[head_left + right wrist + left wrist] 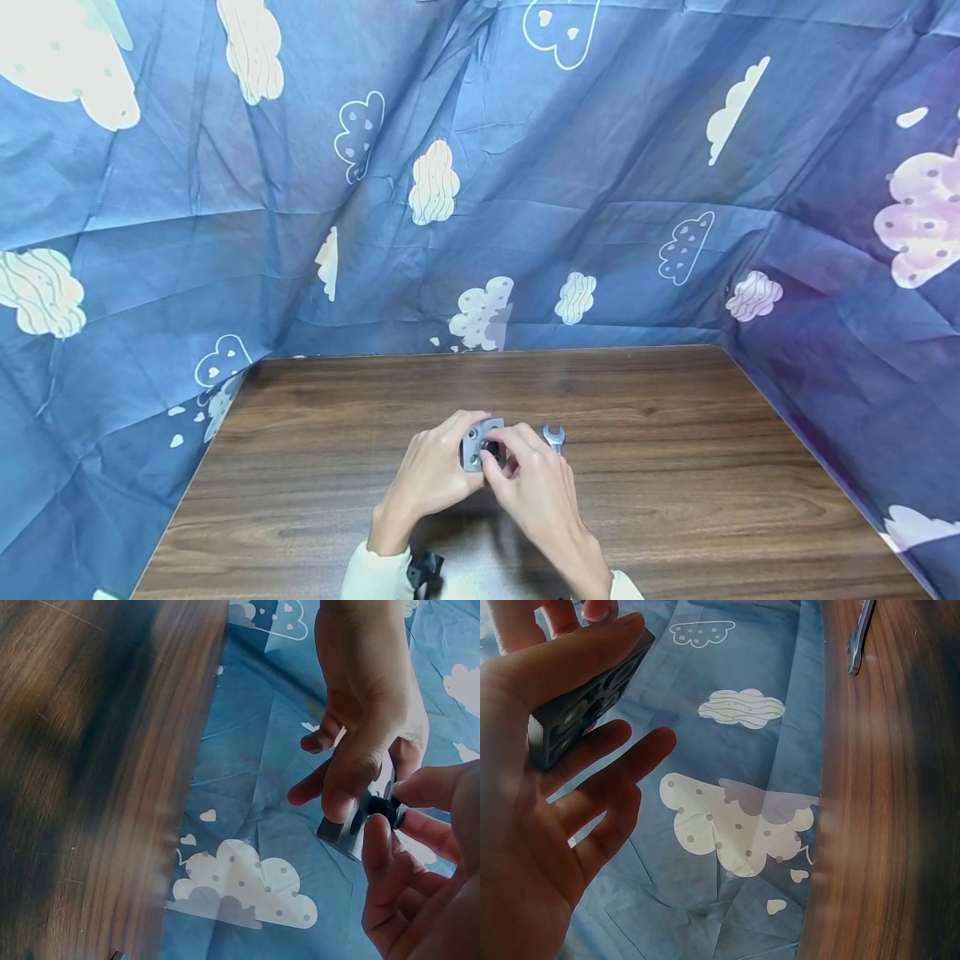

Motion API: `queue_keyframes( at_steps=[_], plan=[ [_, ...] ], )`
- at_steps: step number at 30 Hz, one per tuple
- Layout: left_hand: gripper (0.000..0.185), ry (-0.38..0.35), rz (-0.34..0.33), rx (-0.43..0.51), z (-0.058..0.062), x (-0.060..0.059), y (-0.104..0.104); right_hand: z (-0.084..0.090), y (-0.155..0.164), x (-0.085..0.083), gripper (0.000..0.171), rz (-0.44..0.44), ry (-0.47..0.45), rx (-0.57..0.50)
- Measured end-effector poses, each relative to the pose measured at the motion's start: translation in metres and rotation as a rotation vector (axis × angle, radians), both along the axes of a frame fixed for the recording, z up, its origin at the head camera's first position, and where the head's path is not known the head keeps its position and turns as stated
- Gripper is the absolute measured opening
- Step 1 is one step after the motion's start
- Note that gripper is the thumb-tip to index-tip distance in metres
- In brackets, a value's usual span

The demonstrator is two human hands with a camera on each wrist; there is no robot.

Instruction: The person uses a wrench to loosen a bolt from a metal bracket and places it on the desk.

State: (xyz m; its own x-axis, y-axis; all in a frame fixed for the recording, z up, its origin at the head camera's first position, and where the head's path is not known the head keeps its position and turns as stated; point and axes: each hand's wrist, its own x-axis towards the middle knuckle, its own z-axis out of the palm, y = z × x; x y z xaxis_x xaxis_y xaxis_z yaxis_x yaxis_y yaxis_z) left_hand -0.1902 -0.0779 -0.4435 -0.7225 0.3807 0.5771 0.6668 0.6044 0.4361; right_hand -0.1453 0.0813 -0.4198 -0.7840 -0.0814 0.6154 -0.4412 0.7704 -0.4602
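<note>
My left hand [438, 467] grips a grey metal plate [472, 446] with several round holes, held up over the table. In the left wrist view the plate [589, 701] shows edge-on, thumb along one side and the other fingers spread behind it. Thumb and fingertips of my right hand [532, 479] pinch a small black bolt [391, 813] with a wide head, right at the face of the plate. The bolt's far end is hidden. Just beyond the right hand lies an open-ended wrench [554, 437], its handle mostly covered by that hand in the head view.
The brown wood-grain table [675, 467] extends to both sides of the hands. A blue cloth [525, 233] with white clouds hangs behind it and along both sides. By the left sleeve shows a black wrist device [425, 568].
</note>
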Motion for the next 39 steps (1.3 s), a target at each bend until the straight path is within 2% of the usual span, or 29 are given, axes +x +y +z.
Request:
queue_keyframes(
  at_steps=[29,34,39],
  plan=[
    [0.059,-0.014,0.004,-0.004,0.0009,-0.0001,-0.0005,-0.0007,0.0006,0.0011,0.028,0.054,0.018,0.004],
    [0.061,-0.024,0.012,-0.002,0.0011,0.0004,-0.0011,-0.0001,-0.0010,0.0021,0.031,-0.021,-0.013,0.003],
    [0.062,-0.018,0.011,-0.001,0.0009,0.0007,-0.0006,0.0008,-0.0028,0.0027,0.024,-0.105,-0.032,0.006]
  ],
)
